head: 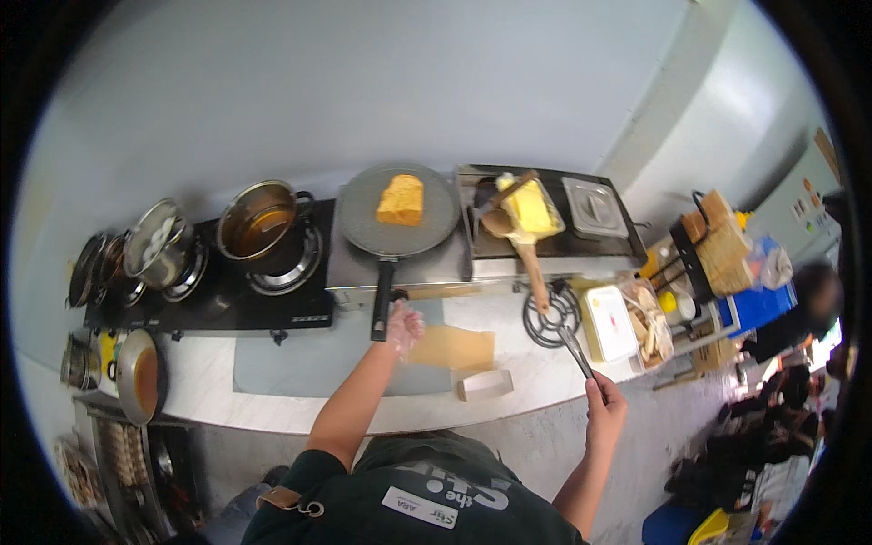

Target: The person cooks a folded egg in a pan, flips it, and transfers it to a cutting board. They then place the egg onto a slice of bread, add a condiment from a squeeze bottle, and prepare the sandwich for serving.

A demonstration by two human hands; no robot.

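Observation:
My left hand [405,325], in a clear plastic glove, is beside the black handle [383,300] of a grey frying pan [354,211]. Its fingertips are at a dark knob [400,294] on the front of the steel stove [436,269]; their grip on it is unclear. A thick slice of golden-brown bread [400,201] lies in the pan. In my bare right hand [605,402] is a pair of metal tongs [578,353], pointing towards a black trivet [530,323]. Brown paper [453,346] and an open paper tray [485,386] are on the counter between my hands.
Left, a black gas hob [225,310] bears a pot of amber liquid [266,221] and another pot [157,245]. On the right griddle [490,252] are yellow butter [531,208], wooden utensils and a lidded steel container [596,208]. A white-lidded box [610,323] stands beside bagged bread [644,320].

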